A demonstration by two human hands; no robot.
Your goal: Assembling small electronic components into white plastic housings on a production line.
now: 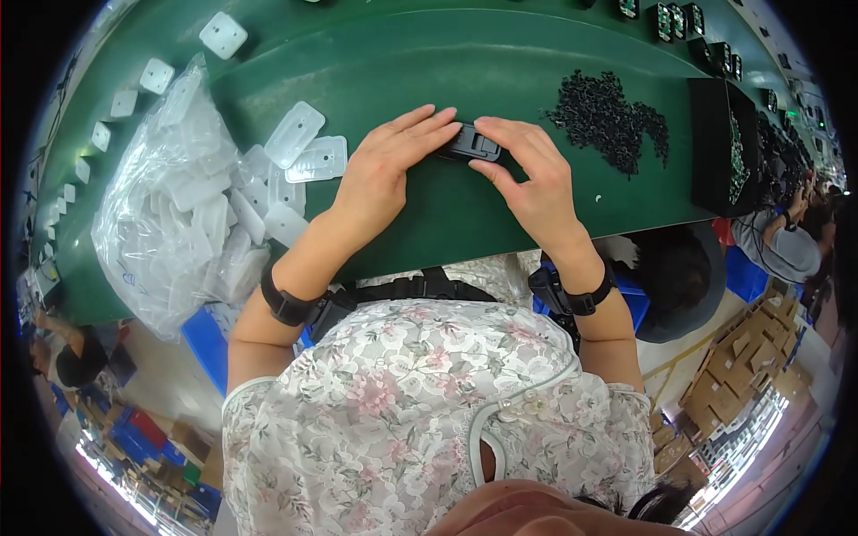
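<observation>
A small black plastic casing (472, 143) with a raised, grooved top lies low over the green table, between my two hands. Its left end is covered by the fingers of my left hand (386, 165), which are pressed together over it; that thumb is hidden. My right hand (539, 170) grips the right end, with the thumb at the near edge and the fingers at the far edge. To the right of my right hand is a loose heap of small black parts (603, 116). Translucent white plastic covers (295, 134) lie to the left of my left hand.
A clear plastic bag (170, 196) full of white covers stands at the table's left. More covers (223, 36) line the far left edge. A black box (710, 152) with green parts is at the right, below several black casings with circuit boards (679, 22). Other people sit nearby.
</observation>
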